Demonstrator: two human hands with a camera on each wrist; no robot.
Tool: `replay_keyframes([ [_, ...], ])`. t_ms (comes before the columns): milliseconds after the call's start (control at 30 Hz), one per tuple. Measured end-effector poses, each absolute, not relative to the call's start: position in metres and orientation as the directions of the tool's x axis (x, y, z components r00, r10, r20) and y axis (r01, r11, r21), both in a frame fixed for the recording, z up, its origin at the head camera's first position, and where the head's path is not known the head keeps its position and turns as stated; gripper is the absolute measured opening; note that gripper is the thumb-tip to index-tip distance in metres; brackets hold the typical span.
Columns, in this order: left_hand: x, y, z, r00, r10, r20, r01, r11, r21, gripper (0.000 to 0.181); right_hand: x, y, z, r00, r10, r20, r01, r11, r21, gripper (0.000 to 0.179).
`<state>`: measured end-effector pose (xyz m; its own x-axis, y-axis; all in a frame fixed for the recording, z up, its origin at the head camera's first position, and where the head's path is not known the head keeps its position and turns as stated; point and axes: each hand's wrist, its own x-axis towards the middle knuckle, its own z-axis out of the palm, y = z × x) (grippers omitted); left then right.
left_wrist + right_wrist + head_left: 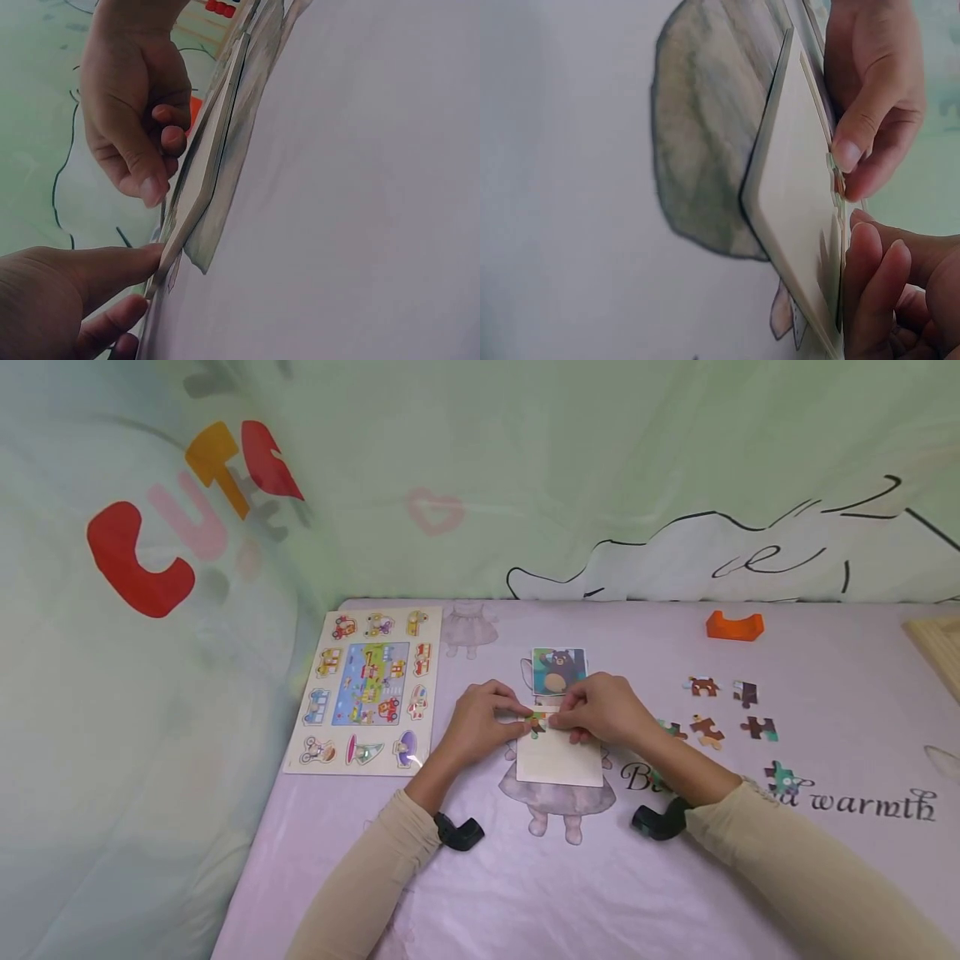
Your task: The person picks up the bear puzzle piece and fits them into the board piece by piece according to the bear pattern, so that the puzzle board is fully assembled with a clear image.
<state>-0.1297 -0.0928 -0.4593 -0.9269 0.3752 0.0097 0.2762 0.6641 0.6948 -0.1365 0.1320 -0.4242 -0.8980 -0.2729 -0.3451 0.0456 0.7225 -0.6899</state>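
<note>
A pale square puzzle board (pixel 558 764) lies before me, a green, orange and brown puzzle piece (pixel 537 725) at its upper left. My left hand (pixel 486 720) grips the board's left edge, thumb and forefinger at its rim beside that piece. My right hand (pixel 603 708) is bent over the upper part of the board, thumb and forefinger pinching a puzzle piece largely hidden by the fingertips. In the right wrist view the right hand's fingers (pixel 866 274) are close above the board's face. A bear picture card (pixel 558 672) lies just beyond the board.
Several loose puzzle pieces (pixel 706 731) lie to the right, some partly behind the right forearm. A vehicle peg puzzle (pixel 315 756) stands at the left. Farther back are an orange block (pixel 735 626) and, at the right edge, a wooden frame (pixel 937 643). A fabric wall (pixel 600 468) closes the back.
</note>
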Motion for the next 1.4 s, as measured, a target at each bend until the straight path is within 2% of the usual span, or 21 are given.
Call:
replay_keyframes([
  [833,-0.13,-0.092,-0.459,-0.929,0.369,-0.012,0.257,0.667,0.699,0.02,-0.133,0.158,-0.408,-0.904,-0.256,-0.342,0.051,0.729,-0.682,0.02],
  [1400,-0.129,-0.091,-0.458,-0.934,0.357,-0.02,0.235,0.655,0.718,0.019,-0.134,0.206,-0.39,-0.937,-0.196,-0.29,0.018,0.801,-0.599,0.026],
])
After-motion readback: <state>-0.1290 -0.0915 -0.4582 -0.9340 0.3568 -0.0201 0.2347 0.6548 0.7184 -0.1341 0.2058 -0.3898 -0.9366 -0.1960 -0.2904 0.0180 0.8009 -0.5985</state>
